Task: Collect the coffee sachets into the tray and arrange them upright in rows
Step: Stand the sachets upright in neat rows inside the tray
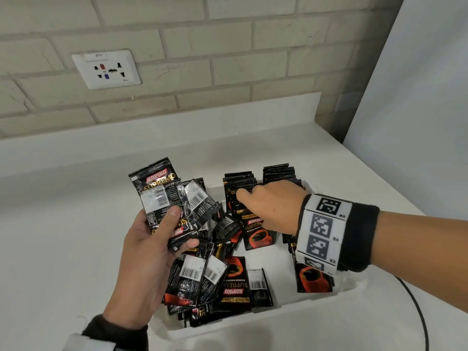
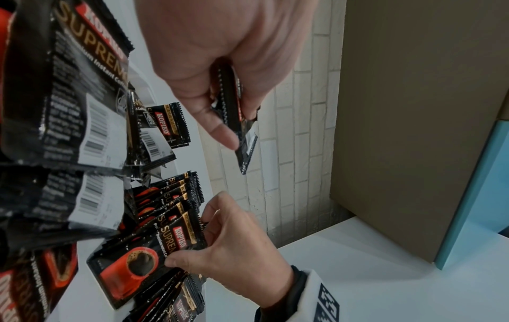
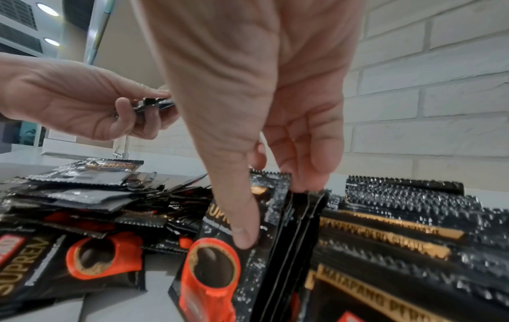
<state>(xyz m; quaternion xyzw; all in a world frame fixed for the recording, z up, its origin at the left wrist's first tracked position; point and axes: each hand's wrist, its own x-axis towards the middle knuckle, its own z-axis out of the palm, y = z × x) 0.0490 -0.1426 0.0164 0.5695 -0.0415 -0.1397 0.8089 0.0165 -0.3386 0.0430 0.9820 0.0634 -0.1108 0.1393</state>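
Note:
A shallow white tray [image 1: 349, 287] on the counter holds black Kopiko coffee sachets. Its left half is a loose flat pile [image 1: 210, 282]. At the back stand two upright rows [image 1: 278, 171]. My right hand [image 1: 250, 198] is at the left row, thumb [image 3: 245, 231] on the front sachet [image 3: 214, 272] and fingers [image 3: 308, 172] behind a few sachets, pinching them upright. Above the pile, my left hand [image 1: 177, 229] grips a fanned bunch of sachets [image 1: 164, 196] between thumb and fingers; the left wrist view shows that bunch [image 2: 246, 152] edge-on.
The tray sits on a white counter [image 1: 63, 224] against a brick wall with a socket plate [image 1: 106, 68]. A white panel [image 1: 417, 97] stands at the right. A black cable [image 1: 417, 312] runs over the counter at the lower right.

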